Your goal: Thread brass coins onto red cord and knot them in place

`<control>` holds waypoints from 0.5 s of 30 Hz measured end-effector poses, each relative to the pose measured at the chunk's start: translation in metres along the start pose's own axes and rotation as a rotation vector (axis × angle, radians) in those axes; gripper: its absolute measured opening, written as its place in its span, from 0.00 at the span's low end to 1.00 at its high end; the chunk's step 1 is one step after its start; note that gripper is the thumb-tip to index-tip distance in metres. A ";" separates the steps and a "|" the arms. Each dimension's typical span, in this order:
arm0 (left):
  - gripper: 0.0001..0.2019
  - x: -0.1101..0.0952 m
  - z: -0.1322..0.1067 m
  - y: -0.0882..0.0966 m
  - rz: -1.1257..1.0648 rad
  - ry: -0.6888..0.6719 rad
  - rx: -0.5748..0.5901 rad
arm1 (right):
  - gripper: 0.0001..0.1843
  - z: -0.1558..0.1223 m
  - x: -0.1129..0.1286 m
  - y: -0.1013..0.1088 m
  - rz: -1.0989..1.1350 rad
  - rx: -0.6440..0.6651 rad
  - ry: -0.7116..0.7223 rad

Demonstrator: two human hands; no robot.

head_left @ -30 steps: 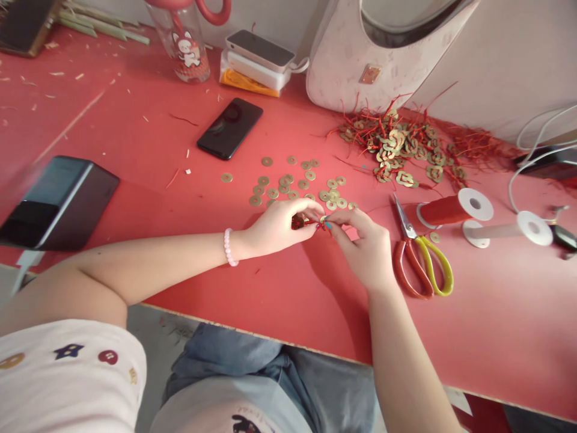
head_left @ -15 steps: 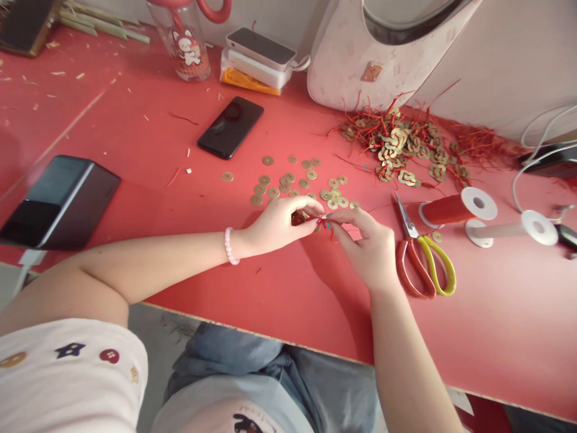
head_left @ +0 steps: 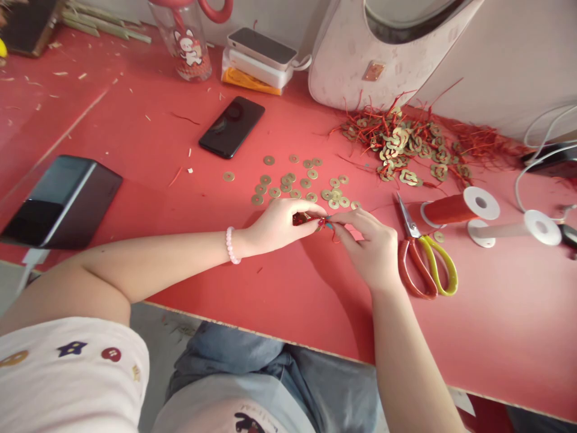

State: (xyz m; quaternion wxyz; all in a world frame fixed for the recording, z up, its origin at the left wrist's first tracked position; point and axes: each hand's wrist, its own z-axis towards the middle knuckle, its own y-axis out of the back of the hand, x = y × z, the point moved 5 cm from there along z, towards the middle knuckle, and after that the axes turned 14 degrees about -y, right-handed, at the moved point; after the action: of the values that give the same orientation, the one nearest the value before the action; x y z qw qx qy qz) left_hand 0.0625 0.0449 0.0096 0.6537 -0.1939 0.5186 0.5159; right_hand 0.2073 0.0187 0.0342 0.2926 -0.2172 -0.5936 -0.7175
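Near the centre of the frame, the left hand (head_left: pixel 282 224) and the right hand (head_left: pixel 370 249) meet over the red table (head_left: pixel 252 288), thumb and fingers of each pinching a knotted red cord (head_left: pixel 303 218). The left hand covers much of the piece, so its full shape cannot be told; a thin loop hangs below the right fingertips. A pink bead bracelet (head_left: pixel 231 245) circles the left wrist.

Just beyond the hands, loose brass coins (head_left: pixel 336 194) lie scattered, the closest almost against the fingers. Just beside the right hand, at centre right, orange-and-yellow-handled scissors (head_left: pixel 413 233) lie with their tips pointing up the frame, crowding that side. Past them, a spool of red thread (head_left: pixel 448 208) and a bare white spool (head_left: pixel 507 228) rest on their sides. At upper right, a tangled heap of corded coins (head_left: pixel 399 141) spreads in front of a pale bag (head_left: pixel 342 66), and a white cable (head_left: pixel 523 174) loops near the frame's right edge.

At upper centre, a black phone (head_left: pixel 232 126) lies flat, well apart from the hands. Behind it are a stack of white boxes (head_left: pixel 261 66) and a clear tumbler (head_left: pixel 192 54). At left, a dark folded device (head_left: pixel 63 204) sits beyond the left forearm.
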 end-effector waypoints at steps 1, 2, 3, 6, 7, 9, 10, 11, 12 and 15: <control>0.09 0.000 0.000 0.000 -0.002 0.002 -0.001 | 0.06 0.000 0.000 0.000 -0.001 -0.008 0.004; 0.09 0.000 0.000 0.000 -0.003 0.003 -0.001 | 0.06 0.000 0.001 0.001 -0.002 -0.016 0.006; 0.09 0.000 0.000 0.000 -0.003 0.004 -0.003 | 0.06 -0.001 0.001 0.001 -0.002 -0.025 0.004; 0.09 0.000 0.000 -0.001 0.005 0.006 0.003 | 0.06 -0.001 0.000 0.001 -0.009 -0.030 -0.003; 0.09 0.001 0.000 -0.001 0.009 0.005 0.007 | 0.06 -0.001 0.000 0.000 -0.011 -0.023 -0.003; 0.09 0.001 0.000 -0.001 0.020 0.002 0.010 | 0.06 -0.001 0.000 -0.001 -0.009 -0.012 0.000; 0.09 0.001 0.000 -0.001 0.026 0.001 0.011 | 0.06 -0.001 0.000 -0.001 -0.008 -0.007 0.003; 0.09 0.001 0.000 -0.001 0.030 -0.001 0.013 | 0.06 -0.001 0.000 -0.001 -0.008 -0.004 0.004; 0.09 0.001 0.000 -0.001 0.032 -0.003 0.014 | 0.06 -0.001 0.000 -0.001 -0.007 -0.001 0.005; 0.09 0.000 0.000 -0.001 0.038 -0.012 0.022 | 0.06 -0.002 0.001 -0.001 -0.003 0.003 0.003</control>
State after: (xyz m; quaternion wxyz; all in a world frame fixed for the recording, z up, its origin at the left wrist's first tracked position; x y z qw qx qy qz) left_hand 0.0632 0.0452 0.0091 0.6490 -0.1736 0.5237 0.5237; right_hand 0.2062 0.0170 0.0337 0.2926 -0.2149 -0.5944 -0.7175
